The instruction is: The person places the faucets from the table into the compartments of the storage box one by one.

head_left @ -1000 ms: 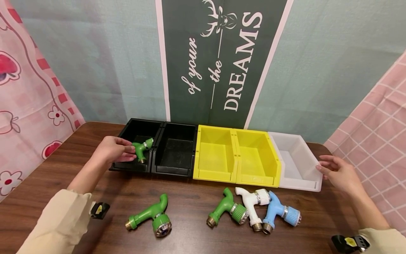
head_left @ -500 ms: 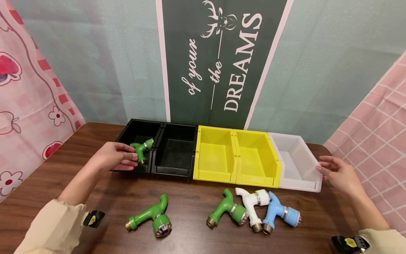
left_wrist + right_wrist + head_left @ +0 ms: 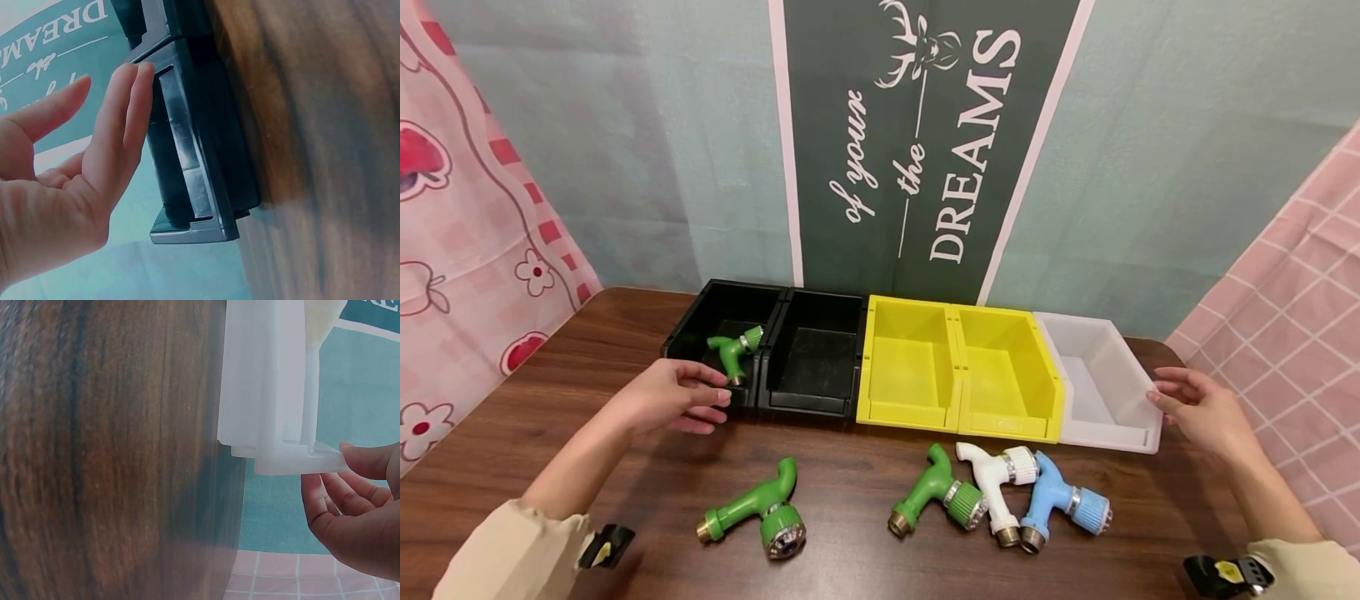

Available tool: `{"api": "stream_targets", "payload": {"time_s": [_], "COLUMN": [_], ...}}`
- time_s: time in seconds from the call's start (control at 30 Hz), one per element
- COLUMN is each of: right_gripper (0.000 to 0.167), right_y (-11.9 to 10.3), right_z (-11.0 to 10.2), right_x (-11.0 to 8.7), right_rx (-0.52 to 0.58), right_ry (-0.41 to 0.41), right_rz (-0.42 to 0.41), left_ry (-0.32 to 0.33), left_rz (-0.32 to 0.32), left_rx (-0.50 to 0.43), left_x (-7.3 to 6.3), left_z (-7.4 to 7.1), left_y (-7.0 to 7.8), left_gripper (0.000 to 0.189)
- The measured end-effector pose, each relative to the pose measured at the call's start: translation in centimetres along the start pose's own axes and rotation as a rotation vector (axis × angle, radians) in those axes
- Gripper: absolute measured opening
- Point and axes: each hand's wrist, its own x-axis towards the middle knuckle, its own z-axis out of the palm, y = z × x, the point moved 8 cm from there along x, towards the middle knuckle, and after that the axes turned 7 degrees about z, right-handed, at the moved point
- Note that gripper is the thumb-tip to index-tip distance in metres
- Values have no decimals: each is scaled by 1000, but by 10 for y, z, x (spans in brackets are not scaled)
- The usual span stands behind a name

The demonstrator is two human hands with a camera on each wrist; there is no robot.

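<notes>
My left hand (image 3: 673,396) is at the front of the leftmost black bin (image 3: 679,337), holding nothing. In the left wrist view its fingers reach out fairly straight, overlapping the bin's front edge. Inside that bin lies a green faucet (image 3: 732,354) with a ribbed knob. At the far right, my right hand (image 3: 1208,410) pinches the side wall of the white bin (image 3: 1138,379), thumb at the rim and fingers on the outer side, as the right wrist view shows. Before the bins lie a green faucet (image 3: 752,504), another green faucet (image 3: 936,492), a white faucet (image 3: 992,483) and a blue faucet (image 3: 1060,500).
A second black bin (image 3: 812,404) and two yellow bins, a left one (image 3: 910,412) and a right one (image 3: 1007,427), fill the row between the end bins. They stand on a brown wooden table (image 3: 850,567). Cloth hangs behind, with a patterned pink curtain (image 3: 475,250) at left.
My left hand has drawn back from the green faucet toward the leftmost bin's front, leaving the faucet inside. The right hand stays on the white bin.
</notes>
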Motion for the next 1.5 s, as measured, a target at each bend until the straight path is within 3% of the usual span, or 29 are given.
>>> {"api": "stream_targets", "payload": {"time_s": [0.93,1.5], "right_gripper": [44,41], "right_y": [-1,1], "right_z": [-1,-1], "right_x": [1,2], "right_rx": [8,73], "right_ry": [0,-21], "right_rz": [-12,-20], "left_ry": [-167,-179], "left_rz": [-68,-130], "left_rx": [117,218], "left_x": [-25,-35], "left_z": [36,48], "left_y": [-21,-31], "left_gripper": [37,31]}}
